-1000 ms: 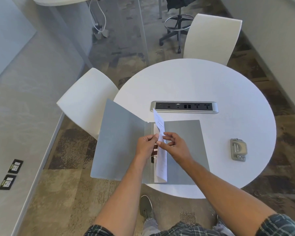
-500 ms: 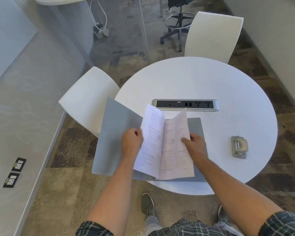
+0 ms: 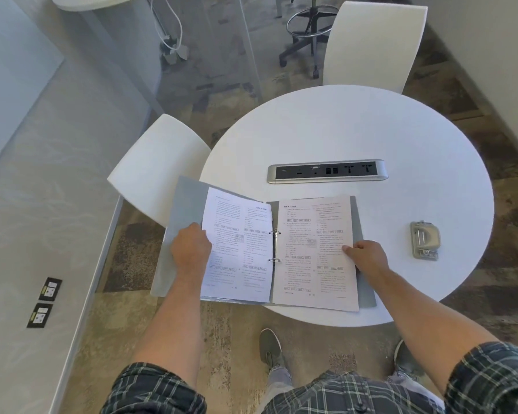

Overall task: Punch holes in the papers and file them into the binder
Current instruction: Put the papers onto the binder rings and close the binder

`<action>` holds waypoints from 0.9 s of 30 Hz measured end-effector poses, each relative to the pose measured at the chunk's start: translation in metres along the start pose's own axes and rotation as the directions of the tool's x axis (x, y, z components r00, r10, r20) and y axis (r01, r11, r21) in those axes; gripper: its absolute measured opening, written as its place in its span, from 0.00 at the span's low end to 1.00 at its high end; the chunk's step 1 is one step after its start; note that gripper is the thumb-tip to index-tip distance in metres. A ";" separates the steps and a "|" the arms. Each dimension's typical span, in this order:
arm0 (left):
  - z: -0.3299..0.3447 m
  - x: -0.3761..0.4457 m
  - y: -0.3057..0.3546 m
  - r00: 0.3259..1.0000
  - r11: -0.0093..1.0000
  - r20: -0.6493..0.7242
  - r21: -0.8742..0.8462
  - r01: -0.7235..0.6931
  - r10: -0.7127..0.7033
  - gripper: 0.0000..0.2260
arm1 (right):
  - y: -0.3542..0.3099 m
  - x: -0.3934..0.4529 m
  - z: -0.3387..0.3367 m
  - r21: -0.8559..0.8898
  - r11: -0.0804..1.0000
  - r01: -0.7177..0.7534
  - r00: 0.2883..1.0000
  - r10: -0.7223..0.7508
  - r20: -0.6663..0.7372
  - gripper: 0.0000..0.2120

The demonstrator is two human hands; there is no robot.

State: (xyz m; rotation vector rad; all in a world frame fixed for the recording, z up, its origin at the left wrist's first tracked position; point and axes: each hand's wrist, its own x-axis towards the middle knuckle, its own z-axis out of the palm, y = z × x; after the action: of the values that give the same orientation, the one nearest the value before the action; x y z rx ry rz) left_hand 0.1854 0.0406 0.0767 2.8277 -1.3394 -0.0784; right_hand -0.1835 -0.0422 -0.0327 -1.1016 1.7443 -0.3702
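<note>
A grey binder point(image 3: 178, 234) lies open at the near edge of the round white table point(image 3: 356, 130), its left cover overhanging the edge. Printed papers sit on its two metal rings point(image 3: 274, 246). One sheet point(image 3: 243, 243) is spread to the left, another sheet point(image 3: 314, 255) lies flat on the right. My left hand point(image 3: 190, 249) grips the left sheet's outer edge together with the cover. My right hand point(image 3: 367, 256) rests on the right sheet's outer edge, fingers pressing it down. A metal hole punch point(image 3: 425, 240) lies on the table to the right, apart from both hands.
A silver power and data socket strip point(image 3: 326, 171) is set into the table's middle. One white chair point(image 3: 156, 171) stands left of the table and another white chair point(image 3: 374, 43) behind it. A black office stool point(image 3: 305, 31) stands further back. My shoes point(image 3: 269, 348) are below the table edge.
The sheets, held upright together over the rings a second ago, have been spread apart and now lie flat, one on each side. My hands moved outward with them.
</note>
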 end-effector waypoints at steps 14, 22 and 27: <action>-0.020 -0.002 0.050 0.987 0.732 0.094 -0.681 -0.030 0.127 0.14 | -0.082 -0.030 0.023 0.474 0.874 0.108 0.926 -0.261 0.271 0.13; -0.015 0.000 0.040 0.945 0.563 0.301 -0.806 0.182 0.126 0.14 | -0.128 -0.068 0.094 0.424 0.890 0.168 0.808 -0.371 0.458 0.07; -0.014 -0.002 0.032 0.961 0.752 0.269 -0.646 0.133 0.062 0.25 | -0.127 -0.089 0.127 0.312 0.922 0.227 0.661 -0.382 0.646 0.18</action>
State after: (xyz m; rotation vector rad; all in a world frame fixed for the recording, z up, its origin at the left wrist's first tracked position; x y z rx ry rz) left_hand 0.1601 0.0214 0.0918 2.2682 -1.0025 -0.8071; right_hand -0.0026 -0.0089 0.0474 -1.1825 0.8175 -0.2751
